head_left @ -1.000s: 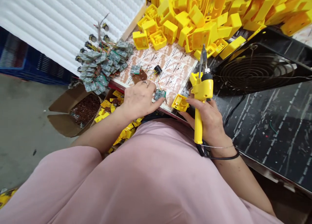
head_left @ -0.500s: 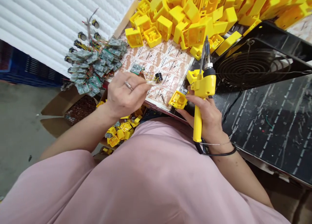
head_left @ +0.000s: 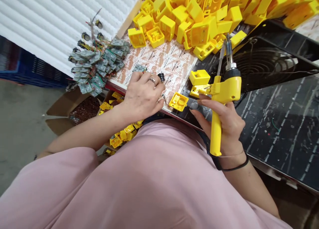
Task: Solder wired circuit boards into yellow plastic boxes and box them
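My right hand (head_left: 225,122) is wrapped round a yellow soldering gun (head_left: 225,89), its metal tip pointing away from me; thumb and forefinger are apart beside the handle. Just left of them, a small open yellow case (head_left: 178,101) lies at the table edge. Over the patterned sheet (head_left: 171,61), my left hand (head_left: 144,94) is curled, fingertips down and close together; whatever they pinch is hidden. Touching or just beyond its fingers are a black ringed part (head_left: 161,77) and a green circuit board (head_left: 140,67), partly covered by the hand.
Yellow cases (head_left: 199,33) are heaped at the back. A pile of wired circuit boards (head_left: 99,64) lies left beside white foam (head_left: 62,16). At right stands a black fan (head_left: 259,64). Two yellow cases (head_left: 200,77) sit by the gun. Cardboard box (head_left: 62,106) below holds small parts.
My right hand and the soldering gun have moved right, away from the small open case, which has shifted slightly left. My left hand has moved right and turned palm down over the sheet.
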`<state>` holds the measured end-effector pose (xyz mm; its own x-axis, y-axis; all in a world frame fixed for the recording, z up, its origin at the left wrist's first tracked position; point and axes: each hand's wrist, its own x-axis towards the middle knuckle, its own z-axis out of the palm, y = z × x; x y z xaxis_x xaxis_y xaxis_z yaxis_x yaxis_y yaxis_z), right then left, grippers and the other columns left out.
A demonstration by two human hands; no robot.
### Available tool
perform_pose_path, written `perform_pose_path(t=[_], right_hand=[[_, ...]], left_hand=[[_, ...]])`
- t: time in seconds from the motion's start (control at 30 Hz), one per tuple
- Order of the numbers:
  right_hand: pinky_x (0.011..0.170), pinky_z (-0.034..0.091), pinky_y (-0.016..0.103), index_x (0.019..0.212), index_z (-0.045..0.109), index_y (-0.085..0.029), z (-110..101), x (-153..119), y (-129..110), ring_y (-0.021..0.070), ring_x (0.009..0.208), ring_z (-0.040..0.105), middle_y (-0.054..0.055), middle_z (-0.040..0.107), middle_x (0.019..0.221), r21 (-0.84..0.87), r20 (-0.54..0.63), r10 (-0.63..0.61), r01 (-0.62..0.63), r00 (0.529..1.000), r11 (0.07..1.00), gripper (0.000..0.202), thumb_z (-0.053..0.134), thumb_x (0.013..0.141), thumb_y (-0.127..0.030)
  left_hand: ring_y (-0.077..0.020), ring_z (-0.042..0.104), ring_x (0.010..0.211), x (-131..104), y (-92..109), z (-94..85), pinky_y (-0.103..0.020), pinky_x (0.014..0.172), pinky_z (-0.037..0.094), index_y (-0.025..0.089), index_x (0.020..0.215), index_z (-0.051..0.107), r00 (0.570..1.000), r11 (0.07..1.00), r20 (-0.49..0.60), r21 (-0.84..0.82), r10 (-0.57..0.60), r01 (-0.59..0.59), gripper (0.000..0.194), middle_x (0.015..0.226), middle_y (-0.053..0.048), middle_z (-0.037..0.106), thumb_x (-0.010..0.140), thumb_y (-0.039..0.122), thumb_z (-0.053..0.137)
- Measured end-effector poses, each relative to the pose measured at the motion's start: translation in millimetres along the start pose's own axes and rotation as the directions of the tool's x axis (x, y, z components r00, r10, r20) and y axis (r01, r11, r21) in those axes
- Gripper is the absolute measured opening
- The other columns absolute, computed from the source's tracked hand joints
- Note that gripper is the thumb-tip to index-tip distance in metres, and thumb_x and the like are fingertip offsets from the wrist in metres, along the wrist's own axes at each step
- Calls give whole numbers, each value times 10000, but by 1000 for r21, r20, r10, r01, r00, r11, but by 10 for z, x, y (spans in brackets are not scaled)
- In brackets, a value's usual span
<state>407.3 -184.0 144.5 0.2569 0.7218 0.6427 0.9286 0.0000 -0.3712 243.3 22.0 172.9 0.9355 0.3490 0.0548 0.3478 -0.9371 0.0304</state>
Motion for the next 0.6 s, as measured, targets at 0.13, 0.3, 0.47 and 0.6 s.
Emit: perform_pose_path(t=[0.13,0.3,0.47,0.6], right_hand=[[884,657,380,1271,638,-299,-86,-46,-25,233,945,807,8,818,1032,3,-5,20,-20,1000,1000,445,818,892,-153],[776,632,318,1214,658,-286,-186,-14,-70,190,744,774,-4,804,883,-3,11,27,-27,1000,1000,424,827,870,-107],[603,575,264,1104,671,-294,-254,-12,-47,137,560,693,-47,778,781,2,-18,-8,9,1000,1000,362,864,846,-129],[660,605,283,1210,693,-343,-315,-160,-3,167,642,743,-25,798,820,65,-1,36,-35,999,997,272,777,954,-302]], left_hand=[[-354,620,1158,10,0,78,-555,952,462,207,994,741,997,995,54,84,-52,48,324,1133,-138,739,969,411,490],[-313,650,1095,-26,7,193,-539,936,466,233,913,731,994,994,-28,-3,-110,110,337,1112,-110,759,1030,338,434],[-315,659,1224,-106,-54,230,-566,1042,462,229,849,728,967,999,-253,-47,-9,-3,296,1290,-86,754,1031,288,502],[-266,674,1248,-101,-96,265,-541,1142,443,254,907,723,958,985,-278,-130,75,-115,251,1201,-44,795,1026,283,504]])
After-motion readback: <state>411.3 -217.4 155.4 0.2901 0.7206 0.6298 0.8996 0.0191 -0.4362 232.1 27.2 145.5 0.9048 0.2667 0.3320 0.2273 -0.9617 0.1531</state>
